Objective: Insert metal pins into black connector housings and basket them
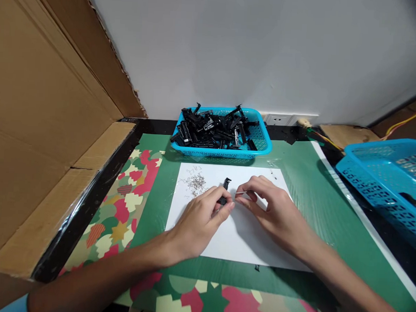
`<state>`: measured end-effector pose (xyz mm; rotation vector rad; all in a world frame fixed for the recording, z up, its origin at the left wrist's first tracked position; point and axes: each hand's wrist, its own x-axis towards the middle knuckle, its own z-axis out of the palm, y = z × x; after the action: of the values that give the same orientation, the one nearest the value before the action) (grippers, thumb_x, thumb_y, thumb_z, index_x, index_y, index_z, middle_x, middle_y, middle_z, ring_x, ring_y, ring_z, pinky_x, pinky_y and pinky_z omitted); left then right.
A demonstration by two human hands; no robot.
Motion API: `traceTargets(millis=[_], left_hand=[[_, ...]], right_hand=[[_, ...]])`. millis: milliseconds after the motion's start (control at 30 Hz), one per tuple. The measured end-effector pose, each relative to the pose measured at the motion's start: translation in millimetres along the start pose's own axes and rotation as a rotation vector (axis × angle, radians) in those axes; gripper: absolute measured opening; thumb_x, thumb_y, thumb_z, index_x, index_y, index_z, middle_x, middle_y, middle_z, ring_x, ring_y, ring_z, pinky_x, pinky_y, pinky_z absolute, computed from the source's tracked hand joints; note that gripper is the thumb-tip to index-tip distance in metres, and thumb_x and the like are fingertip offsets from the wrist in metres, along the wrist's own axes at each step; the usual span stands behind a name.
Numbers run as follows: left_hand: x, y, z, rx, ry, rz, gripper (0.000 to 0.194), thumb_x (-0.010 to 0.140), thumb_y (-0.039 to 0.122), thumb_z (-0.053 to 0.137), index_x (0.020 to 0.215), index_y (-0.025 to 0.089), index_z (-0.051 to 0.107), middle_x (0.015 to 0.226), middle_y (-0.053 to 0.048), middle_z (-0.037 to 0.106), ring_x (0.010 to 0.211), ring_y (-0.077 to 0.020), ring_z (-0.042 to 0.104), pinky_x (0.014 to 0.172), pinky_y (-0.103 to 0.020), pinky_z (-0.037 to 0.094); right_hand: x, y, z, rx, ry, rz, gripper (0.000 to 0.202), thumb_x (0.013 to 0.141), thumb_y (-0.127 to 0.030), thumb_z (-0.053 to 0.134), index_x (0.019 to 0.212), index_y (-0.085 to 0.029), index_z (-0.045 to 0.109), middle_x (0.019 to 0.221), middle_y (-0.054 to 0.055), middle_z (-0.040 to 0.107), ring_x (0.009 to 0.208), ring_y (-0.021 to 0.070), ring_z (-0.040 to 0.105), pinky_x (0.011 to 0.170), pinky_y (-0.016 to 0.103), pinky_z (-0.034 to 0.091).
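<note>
We see both hands over a white sheet on the desk, which is covered by a green mat. The left hand pinches a small black clip between thumb and fingers, fingers closed narrow around its lower end; the clip stands roughly upright, its top poking above the fingertips. The right hand sits just beside it, fingertips drawn together on a thin metal pin — the pin points left toward the clip, its tip very near it; whether they touch we cannot tell. On the sheet, up left of the hands, lies a loose heap of small wire springs. Behind the sheet a blue basket holds a pile of black clips, against the wall. A second blue basket stands at the right edge, well apart from the hands. A cardboard box with open flaps fills the left side. Patterned paper — red, green, yellow shapes — lies under the mat at left and near us. One tiny black bit lies on the mat just below the sheet's near edge.
</note>
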<state>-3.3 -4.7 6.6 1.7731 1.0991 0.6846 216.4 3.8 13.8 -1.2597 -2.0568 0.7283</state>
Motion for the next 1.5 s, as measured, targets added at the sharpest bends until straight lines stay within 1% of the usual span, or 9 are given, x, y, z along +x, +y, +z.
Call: traceTargets(millis=[167,400,500,800,900,1000,1133,1300,1500], left_hand=[[-0.5,-2.2,0.1,0.011,0.001,0.029,0.023,0.112,0.039,0.048,0.100,0.022,0.058,0.095,0.002,0.061,0.080,-0.0132,0.054,0.071,-0.028,0.037],[0.4,-2.7,0.5,0.017,0.002,0.043,0.013,0.108,0.028,0.052,0.098,0.022,0.058,0.094,0.003,0.058,0.078,-0.0123,0.050,0.072,-0.027,0.037],[0.3,-2.8,0.9,0.001,0.017,0.037,0.015,0.109,0.029,0.051,0.097,0.022,0.057,0.092,0.004,0.057,0.078,-0.0123,0.050,0.072,-0.027,0.037],[-2.2,-1.4,-3.1,-0.055,-0.022,0.002,0.026,0.112,0.041,0.046,0.098,0.022,0.057,0.088,0.002,0.056,0.077,-0.0140,0.048,0.070,-0.029,0.035],[-3.4,-1.9,-3.4,-0.177,-0.006,-0.024,0.019,0.112,0.042,0.048,0.118,0.025,0.055,0.092,0.002,0.057,0.078,-0.0151,0.049,0.072,-0.030,0.037],[-4.0,-1.9,-2.3,-0.415,-0.027,-0.005,0.039,0.110,0.040,0.054,0.145,0.030,0.041,0.102,0.001,0.059,0.076,-0.0134,0.049,0.072,-0.029,0.040],[-3.9,-4.0,0.2,-0.490,-0.075,0.063,0.060,0.108,0.042,0.060,0.161,0.035,0.032,0.116,-0.003,0.064,0.088,-0.0160,0.060,0.080,-0.030,0.047],[-3.9,-15.0,3.4,-0.285,-0.031,0.152,0.060,0.110,0.041,0.056,0.166,0.029,0.037,0.134,-0.009,0.067,0.115,-0.0246,0.065,0.104,-0.040,0.050],[-1.3,-16.2,4.6,-0.330,-0.004,0.149,0.064,0.106,0.037,0.066,0.166,0.028,0.044,0.119,-0.005,0.074,0.099,-0.0208,0.068,0.091,-0.034,0.057]], right_hand=[[-2.9,-3.6,6.0,0.080,0.026,-0.010,0.011,0.107,-0.029,0.061,0.102,-0.023,0.070,0.090,0.004,0.065,0.084,0.0205,0.059,0.075,0.033,0.045],[-1.2,-4.0,9.3,0.337,-0.029,0.178,0.017,0.103,-0.036,0.068,0.097,-0.021,0.073,0.086,0.002,0.069,0.075,0.0170,0.057,0.070,0.031,0.045],[0.2,-4.5,10.9,0.394,-0.044,0.229,0.023,0.102,-0.043,0.068,0.096,-0.021,0.073,0.077,0.000,0.064,0.070,0.0161,0.051,0.065,0.030,0.041],[-1.5,-3.0,6.4,0.412,-0.103,0.252,0.027,0.102,-0.045,0.067,0.095,-0.021,0.075,0.083,0.003,0.071,0.074,0.0180,0.058,0.064,0.031,0.042],[-6.0,-8.4,4.9,0.316,0.051,0.154,0.017,0.103,-0.034,0.067,0.094,-0.022,0.075,0.080,0.001,0.068,0.071,0.0163,0.056,0.064,0.031,0.043],[-10.7,-13.5,5.2,0.085,0.258,-0.157,0.008,0.098,-0.013,0.070,0.096,-0.020,0.073,0.075,0.000,0.060,0.068,0.0146,0.052,0.064,0.031,0.040],[-14.0,-14.3,8.5,-0.124,0.287,-0.488,0.020,0.093,0.002,0.070,0.101,-0.016,0.069,0.073,0.000,0.055,0.067,0.0142,0.045,0.063,0.032,0.037],[-15.6,-8.9,9.3,-0.191,0.238,-0.529,0.023,0.095,0.003,0.068,0.112,-0.014,0.067,0.081,0.003,0.059,0.073,0.0165,0.047,0.066,0.033,0.041],[-17.3,-6.7,8.5,-0.227,0.191,-0.525,0.022,0.099,-0.001,0.063,0.115,-0.017,0.066,0.080,0.003,0.060,0.072,0.0182,0.050,0.064,0.034,0.041]])
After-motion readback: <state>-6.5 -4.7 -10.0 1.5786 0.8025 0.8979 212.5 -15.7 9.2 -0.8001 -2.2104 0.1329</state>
